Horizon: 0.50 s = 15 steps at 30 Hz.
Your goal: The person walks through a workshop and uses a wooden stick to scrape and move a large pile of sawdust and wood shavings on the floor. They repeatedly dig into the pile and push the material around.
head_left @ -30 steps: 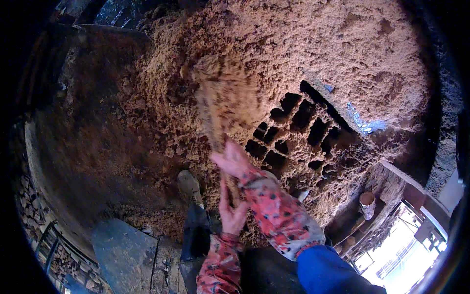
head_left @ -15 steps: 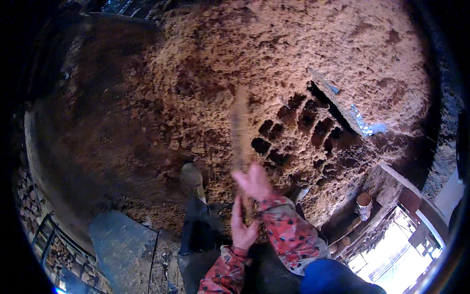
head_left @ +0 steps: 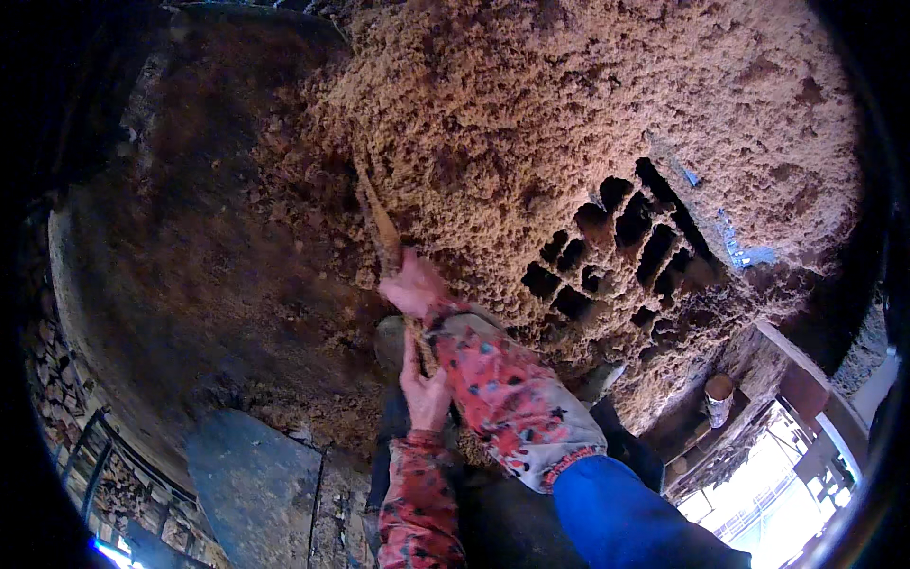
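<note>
A long wooden pole (head_left: 381, 220) slants away from me toward the far left over the reddish-brown sawdust (head_left: 474, 123). Its far tip is blurred against the sawdust, so I cannot tell whether anything is fixed there. My right hand (head_left: 414, 284) is closed round the shaft, with the forearm reaching across from the right. Nearer to me, my left hand (head_left: 427, 398) holds the pole's lower part more loosely, the thumb and fingers on either side of it. Both forearms wear red patterned sleeves, and a blue garment covers my right upper arm.
Several dark holes (head_left: 633, 223) open in the sawdust right of my hands, beside a slanted plate edge (head_left: 687, 204). A grey sheet (head_left: 251, 484) lies at lower left, inside a curved rim (head_left: 71, 303). A cut log (head_left: 718, 398) stands at right near a bright opening. My boots are below.
Both hands and the pole have swung to the left, and the right hand has reached farther forward. The pole now tilts left instead of pointing straight ahead. The view has shifted slightly.
</note>
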### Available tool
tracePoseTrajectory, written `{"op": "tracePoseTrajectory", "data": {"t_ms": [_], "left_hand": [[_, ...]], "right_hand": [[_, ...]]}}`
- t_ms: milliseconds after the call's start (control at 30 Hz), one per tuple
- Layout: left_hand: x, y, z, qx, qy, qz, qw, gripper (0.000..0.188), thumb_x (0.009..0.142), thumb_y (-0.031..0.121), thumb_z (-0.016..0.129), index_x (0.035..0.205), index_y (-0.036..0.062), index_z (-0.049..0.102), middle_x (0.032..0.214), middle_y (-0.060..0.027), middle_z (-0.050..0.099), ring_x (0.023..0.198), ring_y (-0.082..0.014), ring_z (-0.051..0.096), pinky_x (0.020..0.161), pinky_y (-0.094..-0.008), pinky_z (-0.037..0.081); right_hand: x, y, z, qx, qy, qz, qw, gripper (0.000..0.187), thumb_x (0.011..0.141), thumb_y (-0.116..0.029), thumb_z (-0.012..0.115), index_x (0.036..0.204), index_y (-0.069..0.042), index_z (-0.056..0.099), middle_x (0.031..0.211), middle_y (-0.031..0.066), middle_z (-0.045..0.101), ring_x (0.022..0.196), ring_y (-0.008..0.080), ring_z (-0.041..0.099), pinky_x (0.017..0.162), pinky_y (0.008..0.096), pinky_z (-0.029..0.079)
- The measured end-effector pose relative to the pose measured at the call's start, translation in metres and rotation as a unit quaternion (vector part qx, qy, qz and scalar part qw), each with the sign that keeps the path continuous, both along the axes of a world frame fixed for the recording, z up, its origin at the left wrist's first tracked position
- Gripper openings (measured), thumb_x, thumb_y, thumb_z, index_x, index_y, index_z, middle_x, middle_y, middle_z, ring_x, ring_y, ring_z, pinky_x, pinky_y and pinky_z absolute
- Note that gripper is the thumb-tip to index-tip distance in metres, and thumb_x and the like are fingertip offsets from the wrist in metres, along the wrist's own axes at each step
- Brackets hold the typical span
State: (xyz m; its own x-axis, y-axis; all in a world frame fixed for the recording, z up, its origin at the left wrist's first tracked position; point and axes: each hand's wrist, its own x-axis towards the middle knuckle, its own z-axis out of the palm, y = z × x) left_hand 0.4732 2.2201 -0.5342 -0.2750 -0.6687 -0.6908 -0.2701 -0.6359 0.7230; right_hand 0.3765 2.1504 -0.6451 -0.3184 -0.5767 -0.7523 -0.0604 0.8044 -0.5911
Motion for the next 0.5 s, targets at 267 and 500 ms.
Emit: {"op": "tracePoseTrajectory", "data": {"t_ms": [267, 500], "left_hand": [[-0.040, 0.085, 0.029, 0.123, 0.053, -0.036, 0.990, 0.081, 0.068, -0.007, 0.058, 0.142, 0.0003, 0.025, 0.136, -0.0094, 0.042, 0.118, -0.0172, 0.045, 0.097, -0.0293, 0.038], [-0.068, 0.132, 0.045, 0.198, 0.106, -0.147, 0.963, 0.079, 0.070, -0.006, 0.055, 0.142, 0.0000, 0.023, 0.138, -0.0112, 0.039, 0.124, -0.0182, 0.040, 0.103, -0.0290, 0.033]], "right_hand": [[-0.069, 0.127, 0.049, -0.040, 0.117, -0.059, 0.991, 0.054, 0.072, -0.023, 0.067, 0.119, -0.001, 0.049, 0.102, 0.0177, 0.063, 0.095, 0.0292, 0.061, 0.085, 0.0375, 0.046], [-0.124, 0.228, 0.092, 0.063, 0.088, -0.216, 0.970, 0.047, 0.074, -0.028, 0.065, 0.109, 0.002, 0.054, 0.096, 0.0183, 0.064, 0.088, 0.0320, 0.062, 0.078, 0.0403, 0.048]]}}
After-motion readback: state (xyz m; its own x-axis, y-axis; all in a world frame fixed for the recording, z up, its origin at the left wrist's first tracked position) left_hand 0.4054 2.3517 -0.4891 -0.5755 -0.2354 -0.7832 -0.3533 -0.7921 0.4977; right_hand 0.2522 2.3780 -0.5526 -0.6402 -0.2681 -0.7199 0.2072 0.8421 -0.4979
